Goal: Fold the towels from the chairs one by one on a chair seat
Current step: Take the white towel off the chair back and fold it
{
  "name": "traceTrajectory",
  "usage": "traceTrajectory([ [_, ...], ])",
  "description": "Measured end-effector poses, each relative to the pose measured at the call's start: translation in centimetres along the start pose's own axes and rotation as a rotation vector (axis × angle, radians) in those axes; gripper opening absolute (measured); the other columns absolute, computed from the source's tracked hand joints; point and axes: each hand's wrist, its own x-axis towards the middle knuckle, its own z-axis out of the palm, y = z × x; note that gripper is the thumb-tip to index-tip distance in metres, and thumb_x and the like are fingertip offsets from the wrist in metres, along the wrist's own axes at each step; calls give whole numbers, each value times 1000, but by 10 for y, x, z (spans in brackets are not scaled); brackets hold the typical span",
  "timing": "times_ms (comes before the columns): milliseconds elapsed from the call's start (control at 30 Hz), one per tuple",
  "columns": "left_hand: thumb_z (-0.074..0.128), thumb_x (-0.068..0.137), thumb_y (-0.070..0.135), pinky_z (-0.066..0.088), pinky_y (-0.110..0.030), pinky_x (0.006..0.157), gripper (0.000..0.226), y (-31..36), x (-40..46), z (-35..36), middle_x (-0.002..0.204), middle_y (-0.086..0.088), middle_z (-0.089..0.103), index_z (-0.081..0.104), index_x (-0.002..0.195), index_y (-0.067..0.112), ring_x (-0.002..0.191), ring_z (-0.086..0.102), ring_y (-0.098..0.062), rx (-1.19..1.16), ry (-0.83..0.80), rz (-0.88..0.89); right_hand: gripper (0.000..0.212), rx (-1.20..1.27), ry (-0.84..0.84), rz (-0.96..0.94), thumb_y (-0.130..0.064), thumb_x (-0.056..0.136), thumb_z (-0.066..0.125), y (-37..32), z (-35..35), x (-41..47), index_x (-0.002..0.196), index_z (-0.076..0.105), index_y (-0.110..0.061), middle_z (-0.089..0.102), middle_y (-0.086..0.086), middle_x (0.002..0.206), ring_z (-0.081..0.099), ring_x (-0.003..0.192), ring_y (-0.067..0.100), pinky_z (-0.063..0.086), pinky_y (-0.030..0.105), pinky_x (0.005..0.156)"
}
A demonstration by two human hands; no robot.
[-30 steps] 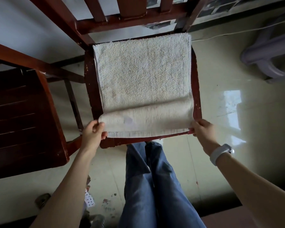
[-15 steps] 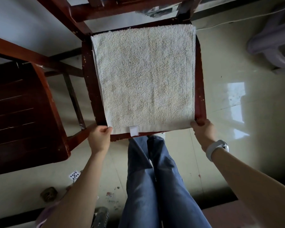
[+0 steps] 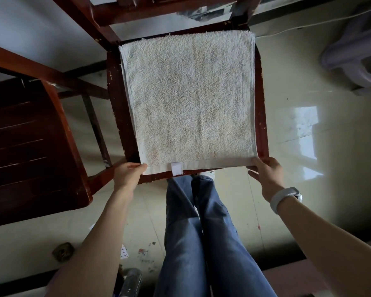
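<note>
Nearest you, your legs in blue jeans (image 3: 204, 232) stand on the pale tiled floor (image 3: 308, 146), where a playing card (image 3: 124, 252) lies near your left forearm. Your right wrist carries a white wristband (image 3: 284, 198).

Your left hand (image 3: 128, 174) is at the near left corner of the towel (image 3: 191, 103); its fingers are curled and pinch that corner at the hem. Your right hand (image 3: 266, 176) is at the near right corner, thumb on top of the hem and the other fingers reaching below the seat edge, so it grips that corner too.

The towel lies flat on the seat of the red-brown wooden chair (image 3: 262, 116) and covers nearly all of it, leaving only a strip of wood showing along the left, right and near edges. It is off-white terry with a looped pile, slightly yellowed towards the middle, and looks roughly square. A smooth woven hem band runs along the near edge, and a small white tag (image 3: 176, 168) hangs from it left of centre. At the far right corner you can see stacked edges, so it is folded in layers.

To the left stands a second dark wooden chair (image 3: 30, 146). Far right, a pale plastic stool (image 3: 356, 56) sits on the floor.
</note>
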Motion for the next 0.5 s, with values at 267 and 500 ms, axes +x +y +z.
traceTrajectory([
  [267, 66, 82, 17, 44, -25, 71, 10, -8, 2, -6, 79, 0, 62, 63, 89, 10, 76, 57, -10, -81, -87, 18, 16, -86, -92, -18, -5, 84, 59, -3, -7, 5, 69, 58, -11, 59, 7, 68, 57, 63, 12, 48, 15, 59],
  [500, 59, 86, 1, 48, -32, 83, 9, -11, 3, -15, 81, -8, 57, 56, 79, 5, 80, 59, -16, -502, -152, -118, 16, -89, -32, -41, 0, 77, 61, -4, -14, 14, 67, 56, -10, 59, 8, 66, 55, 64, 15, 48, 24, 71],
])
